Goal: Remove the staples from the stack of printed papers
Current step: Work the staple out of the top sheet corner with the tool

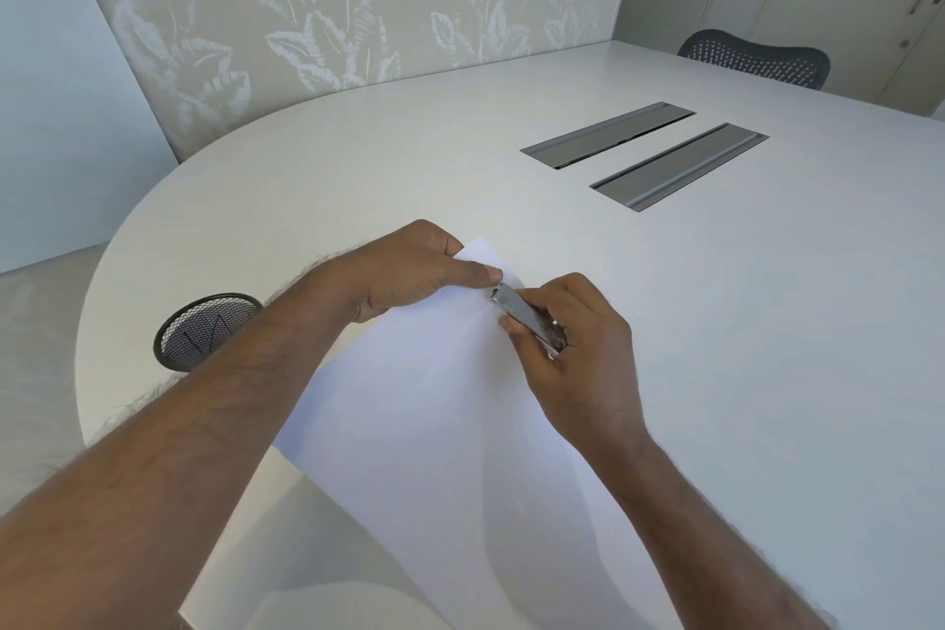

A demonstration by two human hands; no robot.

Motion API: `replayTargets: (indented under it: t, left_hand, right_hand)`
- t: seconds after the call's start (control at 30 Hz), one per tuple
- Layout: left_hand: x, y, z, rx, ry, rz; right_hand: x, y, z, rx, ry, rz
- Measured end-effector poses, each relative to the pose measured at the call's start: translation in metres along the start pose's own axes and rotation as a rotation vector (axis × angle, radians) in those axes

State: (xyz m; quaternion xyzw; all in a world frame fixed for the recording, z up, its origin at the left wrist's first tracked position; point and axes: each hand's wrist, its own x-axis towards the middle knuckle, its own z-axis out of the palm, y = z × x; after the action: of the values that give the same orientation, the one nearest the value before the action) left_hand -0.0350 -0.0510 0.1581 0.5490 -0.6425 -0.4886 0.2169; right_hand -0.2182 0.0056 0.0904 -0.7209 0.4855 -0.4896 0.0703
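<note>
The stack of papers [434,425] lies on the white bench [716,322], its far corner pinched by the left hand [409,271]. The right hand [578,348] curls its fingers round a small metal tool [521,315], whose tip touches that corner beside the left thumb.

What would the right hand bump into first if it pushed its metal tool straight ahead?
Most likely the thumb of the left hand, pinching the papers at their far corner, just ahead of the metal tool in the right hand. Depth is hard to judge.
</note>
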Motion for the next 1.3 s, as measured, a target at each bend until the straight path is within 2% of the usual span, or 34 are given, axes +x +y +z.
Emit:
replayTargets:
  t: [0.17,0.47,0.77,1.0,1.3]
  left_hand:
    - [0.000,-0.002,0.003,0.019,0.035,-0.033]
    - [-0.001,-0.005,0.005,0.068,0.091,-0.026]
    - [0.004,-0.011,0.008,0.023,0.116,-0.013]
    - [-0.001,-0.013,0.004,-0.043,0.026,0.030]
    - [-0.003,-0.016,0.006,-0.067,0.025,0.087]
  right_hand:
    - [-0.003,0.002,0.002,-0.041,0.001,-0.075]
    - [-0.003,0.010,0.006,-0.233,0.114,-0.304]
    - [-0.009,0.006,0.006,-0.204,0.099,-0.448]
    - [-0.011,0.013,-0.008,-0.035,0.068,-0.122]
    - [-0.011,0.006,-0.008,0.000,0.033,-0.022]
